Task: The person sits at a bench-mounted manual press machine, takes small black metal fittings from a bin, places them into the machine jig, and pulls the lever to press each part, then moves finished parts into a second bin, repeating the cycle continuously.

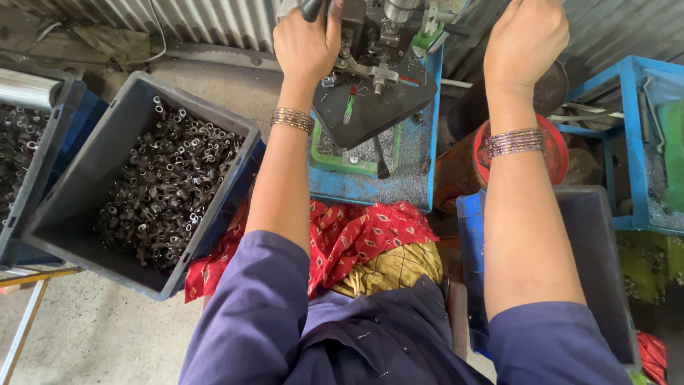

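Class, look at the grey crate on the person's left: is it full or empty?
Partly full. The grey crate holds a heap of small dark metal parts, with bare wall showing above the heap.

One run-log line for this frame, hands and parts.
left hand: gripping black handle | right hand: raised at machine, grasp unseen | grey bin: dark metal parts
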